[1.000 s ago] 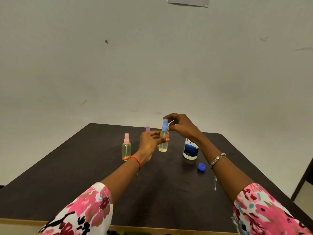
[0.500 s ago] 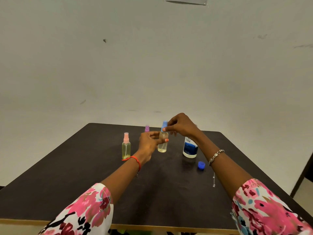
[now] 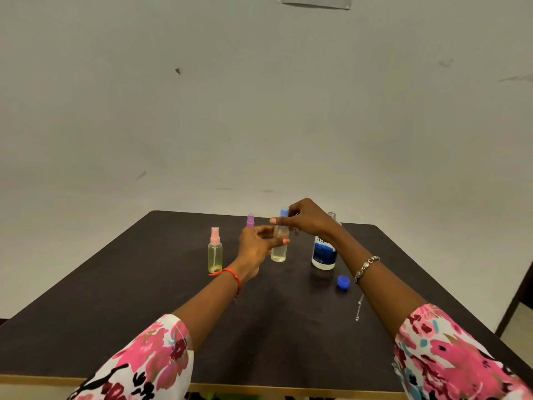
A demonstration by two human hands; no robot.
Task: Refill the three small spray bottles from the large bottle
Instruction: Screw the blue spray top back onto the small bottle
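A small clear spray bottle [image 3: 279,249] with a blue top stands on the dark table [image 3: 144,284], holding pale liquid. My left hand [image 3: 256,243] grips its body. My right hand [image 3: 305,217] pinches its blue spray top [image 3: 284,212] from above. A pink-topped spray bottle [image 3: 215,251] with yellowish liquid stands to the left. A purple-topped bottle [image 3: 250,220] peeks out behind my left hand, mostly hidden. The large bottle [image 3: 324,252] with a blue label stands uncapped to the right, partly behind my right wrist. Its blue cap [image 3: 343,282] lies on the table.
A thin clear tube [image 3: 359,308] lies on the table near its right side, under my right forearm. A pale wall rises behind the table's far edge. The table's wooden front edge [image 3: 259,386] runs along the bottom.
My right hand's fingers have shifted around the blue spray top while the left hand keeps the bottle steady. The other bottles and the cap have not moved.
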